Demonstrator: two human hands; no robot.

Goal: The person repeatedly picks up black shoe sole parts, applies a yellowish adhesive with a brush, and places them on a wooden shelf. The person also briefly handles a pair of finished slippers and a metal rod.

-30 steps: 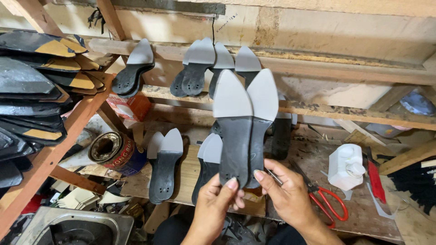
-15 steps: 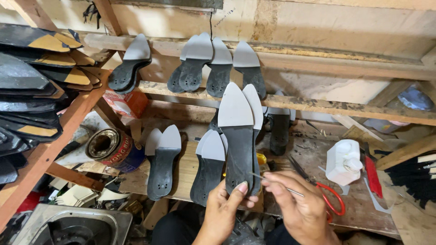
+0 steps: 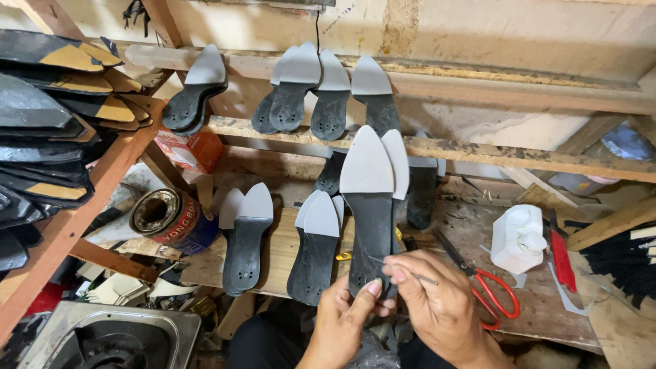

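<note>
My left hand [image 3: 345, 316] grips the heel end of a pair of shoe insoles [image 3: 370, 198], black at the back with grey pointed toes, held upright and stacked together. My right hand [image 3: 437, 304] pinches a thin metal pin or awl [image 3: 410, 272] whose tip touches the black heel part of the front insole. Both hands sit low in the middle of the view, above the wooden workbench [image 3: 287, 242].
More insole pairs lean on the bench [image 3: 244, 236] [image 3: 316, 242] and on the wooden shelf rail [image 3: 328, 96]. Stacked soles fill a rack at the left [image 3: 48, 130]. A tin can [image 3: 167, 219], red-handled scissors [image 3: 488, 290], a white bottle [image 3: 518, 239] and a metal basin [image 3: 109, 338] lie around.
The held insoles have come down and closer to my body. My right hand has shifted from steadying the heel edge to working the thin pin against it.
</note>
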